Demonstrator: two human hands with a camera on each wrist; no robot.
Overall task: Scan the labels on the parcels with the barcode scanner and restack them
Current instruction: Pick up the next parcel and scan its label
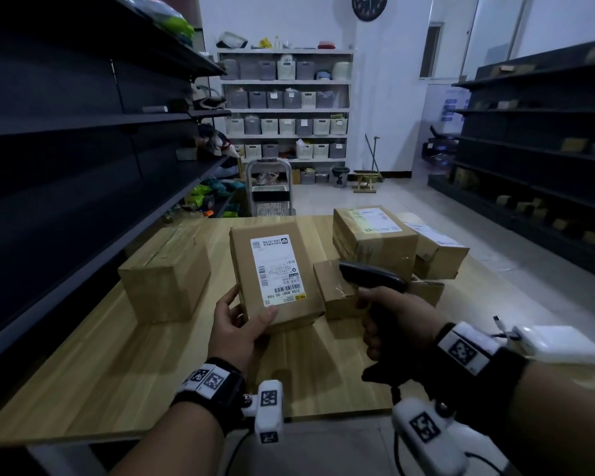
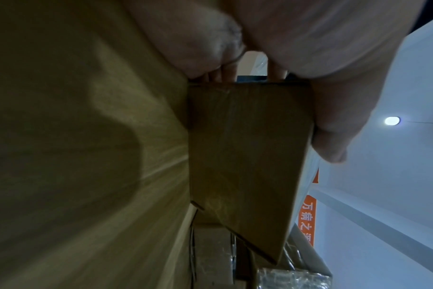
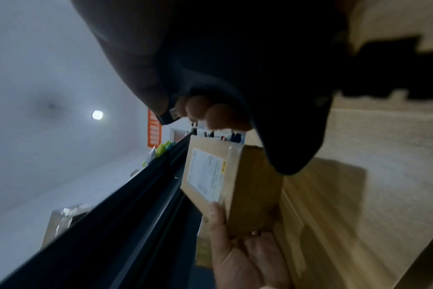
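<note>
Centrally, a flat cardboard parcel [image 1: 275, 276] is held up above the wooden table [image 1: 93, 372], tilted, its white shipping label [image 1: 278, 271] facing up toward the head camera. The left hand [image 1: 236, 329] grips its near lower corner: thumb [image 1: 267, 319] pressed on the labelled face, the other fingers wrapped behind (mostly hidden from the head view; the left wrist view shows only fingertips at the box's edge). The right hand [image 1: 389, 324] is clamped round the handle of a black barcode scanner [image 1: 371, 276], whose head points left toward the held parcel, close beside it but not touching. In the right wrist view the scanner fills the top as a dark mass; trigger finger position cannot be made out.

On the table: a larger box [image 1: 167, 274] to the left, a small taped box [image 1: 337, 288] partly behind the scanner, and a stack of parcels [image 1: 375, 238] to the right, partly overlapping each other. Label print is too small to read reliably. Dark shelving [image 1: 83, 139] runs along the left.
</note>
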